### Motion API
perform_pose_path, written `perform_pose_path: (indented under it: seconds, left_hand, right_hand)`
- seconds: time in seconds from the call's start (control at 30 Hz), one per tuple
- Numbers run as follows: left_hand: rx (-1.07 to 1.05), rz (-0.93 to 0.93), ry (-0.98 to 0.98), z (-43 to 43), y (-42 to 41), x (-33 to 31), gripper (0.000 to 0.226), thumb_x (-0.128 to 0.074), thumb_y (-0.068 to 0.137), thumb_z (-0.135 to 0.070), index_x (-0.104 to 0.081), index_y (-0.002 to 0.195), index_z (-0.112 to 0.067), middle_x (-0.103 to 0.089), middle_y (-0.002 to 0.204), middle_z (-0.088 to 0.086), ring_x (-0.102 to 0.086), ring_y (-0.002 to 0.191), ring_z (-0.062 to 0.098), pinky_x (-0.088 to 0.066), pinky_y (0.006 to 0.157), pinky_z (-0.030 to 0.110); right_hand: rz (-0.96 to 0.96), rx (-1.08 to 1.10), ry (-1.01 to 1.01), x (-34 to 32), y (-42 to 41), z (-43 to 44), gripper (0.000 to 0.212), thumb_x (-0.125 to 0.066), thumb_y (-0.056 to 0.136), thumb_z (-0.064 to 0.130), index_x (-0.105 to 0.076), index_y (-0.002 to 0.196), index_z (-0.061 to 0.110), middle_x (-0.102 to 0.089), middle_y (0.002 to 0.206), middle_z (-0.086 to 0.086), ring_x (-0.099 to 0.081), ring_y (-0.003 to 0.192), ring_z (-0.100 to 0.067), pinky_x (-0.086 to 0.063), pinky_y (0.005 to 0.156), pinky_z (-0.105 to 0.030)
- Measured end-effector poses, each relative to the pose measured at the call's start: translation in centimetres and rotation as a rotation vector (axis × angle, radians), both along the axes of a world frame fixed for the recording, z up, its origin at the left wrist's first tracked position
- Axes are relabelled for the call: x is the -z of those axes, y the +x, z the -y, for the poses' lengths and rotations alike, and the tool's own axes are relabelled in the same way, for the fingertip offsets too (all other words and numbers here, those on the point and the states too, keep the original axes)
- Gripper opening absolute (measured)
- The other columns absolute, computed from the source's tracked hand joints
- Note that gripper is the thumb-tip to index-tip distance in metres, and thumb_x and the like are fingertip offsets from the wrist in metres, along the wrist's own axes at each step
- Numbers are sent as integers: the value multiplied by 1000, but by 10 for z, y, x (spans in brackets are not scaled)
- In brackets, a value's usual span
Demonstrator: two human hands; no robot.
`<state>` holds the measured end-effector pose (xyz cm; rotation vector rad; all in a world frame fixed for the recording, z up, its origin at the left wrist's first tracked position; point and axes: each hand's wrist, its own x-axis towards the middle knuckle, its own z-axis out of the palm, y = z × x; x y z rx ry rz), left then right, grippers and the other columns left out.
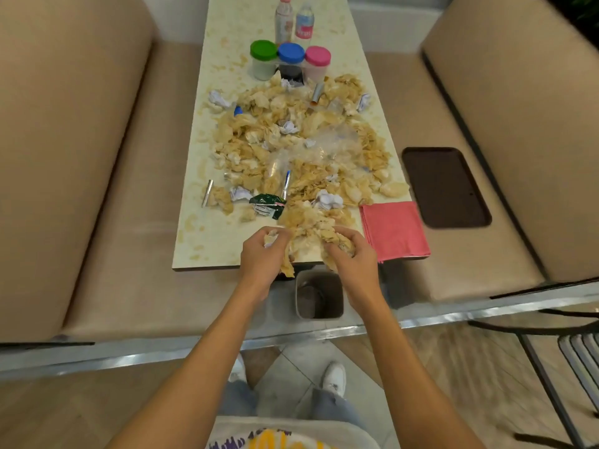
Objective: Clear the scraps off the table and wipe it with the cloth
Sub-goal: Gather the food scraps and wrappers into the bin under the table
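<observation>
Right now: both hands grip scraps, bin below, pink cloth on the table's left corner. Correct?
No. Head view shows the pink cloth at the right corner of the table, not the left. Left hand and right hand do grip scraps, bin below.

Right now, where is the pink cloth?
In the head view, the pink cloth lies on the near right corner of the table, between the right hand and the dark tray.
</observation>
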<state>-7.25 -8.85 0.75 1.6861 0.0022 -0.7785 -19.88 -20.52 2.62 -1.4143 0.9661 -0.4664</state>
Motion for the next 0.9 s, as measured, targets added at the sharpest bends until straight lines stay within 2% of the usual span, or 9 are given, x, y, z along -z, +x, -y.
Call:
perform_pose_path:
  seconds: [0.1, 0.23, 0.3, 0.4, 0.43, 0.57, 0.7, 0.8, 0.9]
  left_hand:
    - [-36, -19, -18, 17, -39, 7, 34, -74, 73, -63, -77, 94, -36, -79, 98, 5, -75, 96, 34, -63, 83, 58]
    - [-106, -36, -21, 37, -90, 22, 31, -75, 78, -58, -79, 97, -35, -79, 102, 4, -75, 101, 28, -62, 90, 51]
    - [-146, -39, 3, 44, -116, 32, 18, -74, 88, -47, -79, 96, -32, -79, 96, -1, -75, 95, 21, -63, 84, 42]
    - [-196, -69, 59, 52, -150, 46, 9, -72, 98, -32, -78, 95, -24, -78, 84, -5, -72, 78, 6, -53, 63, 20]
    - [-204, -84, 79, 54, -158, 53, 10, -72, 98, -30, -77, 95, -22, -77, 83, -4, -72, 76, 8, -52, 60, 20]
    - [-201, -134, 167, 63, -173, 81, 13, -72, 95, -30, -77, 100, -20, -79, 89, 3, -75, 85, 21, -57, 69, 31]
    - [-171, -129, 252, 78, -172, 110, 13, -70, 95, -34, -76, 98, -23, -78, 88, 3, -76, 87, 23, -62, 75, 37]
    - [-149, -117, 289, 90, -165, 132, 12, -67, 98, -34, -74, 97, -24, -77, 90, 4, -73, 86, 20, -56, 71, 32]
    - [-142, -118, 307, 100, -159, 159, 11, -66, 100, -33, -73, 97, -24, -77, 92, 4, -73, 87, 20, -57, 72, 31]
  right_hand:
    - [-10, -42, 0, 4, -32, 15, 29, -73, 94, 11, -70, 121, 21, -71, 111, 12, -69, 90, 4, -60, 72, -24]
    - [-42, -111, 14, 19, -72, 34, 28, -73, 93, 11, -70, 119, 22, -73, 107, 10, -70, 90, -2, -61, 71, -27]
    - [-64, -149, 35, 28, -92, 43, 27, -73, 93, 11, -71, 118, 21, -74, 107, 4, -70, 90, -5, -58, 68, -22]
    - [-99, -182, 57, 42, -118, 53, 24, -72, 94, 10, -72, 116, 19, -74, 104, 3, -70, 90, -5, -56, 66, -17]
    - [-115, -185, 64, 48, -124, 56, 24, -72, 93, 9, -72, 115, 19, -74, 103, 4, -70, 90, -5, -57, 67, -18]
    - [-171, -195, 76, 79, -142, 65, 22, -75, 93, 12, -71, 111, 25, -72, 99, 12, -67, 88, 3, -57, 68, -18]
    - [-209, -171, 95, 110, -149, 74, 24, -76, 91, 12, -73, 111, 25, -72, 99, 11, -68, 89, -2, -61, 71, -26]
    - [-242, -151, 130, 138, -146, 83, 28, -76, 90, 10, -73, 113, 26, -73, 98, 11, -70, 90, -8, -63, 78, -37]
    - [-270, -145, 142, 167, -139, 92, 29, -74, 91, 9, -72, 116, 23, -72, 98, 9, -69, 84, -5, -63, 74, -31]
